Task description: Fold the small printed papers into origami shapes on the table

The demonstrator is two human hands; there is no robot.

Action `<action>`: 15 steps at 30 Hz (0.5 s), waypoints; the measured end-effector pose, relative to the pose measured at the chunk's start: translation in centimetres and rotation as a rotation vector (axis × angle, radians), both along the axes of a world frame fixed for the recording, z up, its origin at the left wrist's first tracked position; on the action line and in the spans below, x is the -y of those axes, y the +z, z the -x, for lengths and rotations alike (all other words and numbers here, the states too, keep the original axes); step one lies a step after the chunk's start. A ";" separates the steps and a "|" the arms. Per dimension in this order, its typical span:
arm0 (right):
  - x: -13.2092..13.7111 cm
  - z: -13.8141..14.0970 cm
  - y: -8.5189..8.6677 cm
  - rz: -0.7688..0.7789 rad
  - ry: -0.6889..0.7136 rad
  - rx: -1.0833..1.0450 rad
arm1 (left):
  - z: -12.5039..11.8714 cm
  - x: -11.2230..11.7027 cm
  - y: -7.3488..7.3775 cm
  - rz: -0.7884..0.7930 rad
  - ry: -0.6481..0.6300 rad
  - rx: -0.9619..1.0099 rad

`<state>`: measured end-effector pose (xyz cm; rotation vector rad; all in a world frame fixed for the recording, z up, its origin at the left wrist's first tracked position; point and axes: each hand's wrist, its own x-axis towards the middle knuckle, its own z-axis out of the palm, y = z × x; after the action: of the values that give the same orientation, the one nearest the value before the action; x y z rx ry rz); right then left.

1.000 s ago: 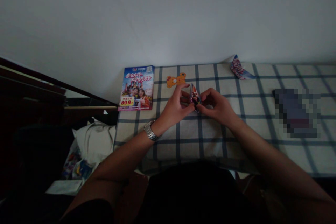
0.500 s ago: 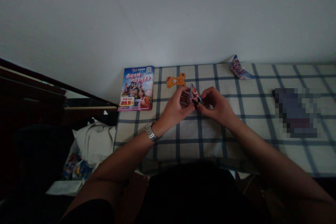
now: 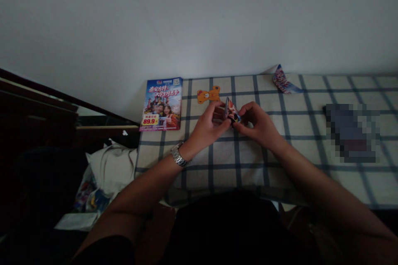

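Between my two hands is a small folded piece of printed paper, glossy and multicoloured, with a pointed top. My left hand, with a metal watch on its wrist, pinches the paper's left side between thumb and fingers. From the other side my right hand grips its lower right edge. Fingers hide part of the fold. Just beyond my left hand lies a flat orange bear cut-out on the checked cloth.
To the left lies a stack of printed flyers. A torn, curled strip of printed paper rests near the wall. A blurred-out dark object lies at the right. White bags stand below the left edge.
The folded paper has turned slightly in my fingers, and its tip looks less pointed. Both hands keep nearly the same place.
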<state>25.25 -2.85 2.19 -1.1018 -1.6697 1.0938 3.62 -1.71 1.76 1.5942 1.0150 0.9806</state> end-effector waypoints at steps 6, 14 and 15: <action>-0.1 -0.6 0.1 -0.132 -0.016 0.142 | 0.7 -0.1 0.6 -0.143 -0.085 0.038; -0.2 -1.1 0.1 -0.249 -0.029 0.241 | 1.1 -0.4 -0.1 -0.105 -0.074 0.068; -0.3 -1.1 0.2 -0.257 -0.040 0.244 | 1.1 -0.4 -0.1 -0.099 -0.070 0.065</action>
<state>26.40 -2.55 2.39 -1.1283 -1.9079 0.7153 2.49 -1.27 1.62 1.6572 0.8722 1.0417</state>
